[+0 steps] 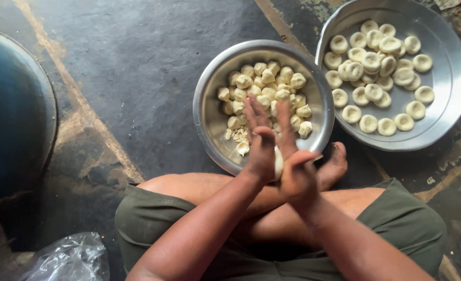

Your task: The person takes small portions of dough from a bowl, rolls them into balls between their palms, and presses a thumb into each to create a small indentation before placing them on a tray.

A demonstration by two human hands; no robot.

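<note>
Centre-bottom of frame: left hand & right hand pressed palm to palm, fingers extended, with a pale, soft dough lump squeezed between them; only its edge shows. Hands sit over near rim of round steel bowl, centre frame, holding irregular cream dough pieces. Upper right: wide shallow steel pan w/ flattened, dimpled dough discs. Lower left: crumpled clear plastic bag on dark floor.
</note>
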